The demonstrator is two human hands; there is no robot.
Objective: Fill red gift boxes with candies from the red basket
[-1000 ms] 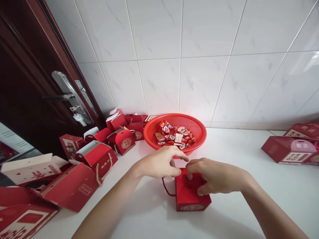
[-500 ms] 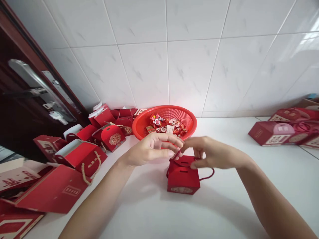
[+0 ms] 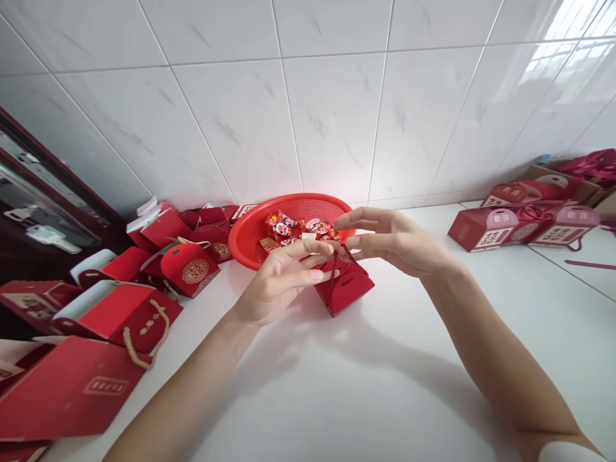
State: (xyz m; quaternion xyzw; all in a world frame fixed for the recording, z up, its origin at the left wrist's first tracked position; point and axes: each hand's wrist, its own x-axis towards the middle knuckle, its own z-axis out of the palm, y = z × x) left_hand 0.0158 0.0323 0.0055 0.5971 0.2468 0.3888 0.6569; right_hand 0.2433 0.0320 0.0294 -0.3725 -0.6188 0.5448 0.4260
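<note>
A small red gift box (image 3: 347, 290) hangs tilted by its dark red cord handle (image 3: 333, 266), just in front of the red basket. My left hand (image 3: 282, 280) pinches the cord from the left with its fingertips. My right hand (image 3: 395, 240) meets it from the right, thumb and fingers closing on the top of the same cord while the other fingers spread. The box casts a shadow on the white counter (image 3: 366, 378) below it.
A red plastic basket (image 3: 246, 232) of wrapped candies (image 3: 289, 230) stands against the tiled wall. Several red gift boxes (image 3: 126, 308) lie piled at the left beside a dark door (image 3: 33, 212). More red boxes (image 3: 522, 221) sit at the far right.
The box stood flat on the counter with both hands on its top; the cord was pulled up and now the box is raised, tilted and nearer the basket. The view has swung right.
</note>
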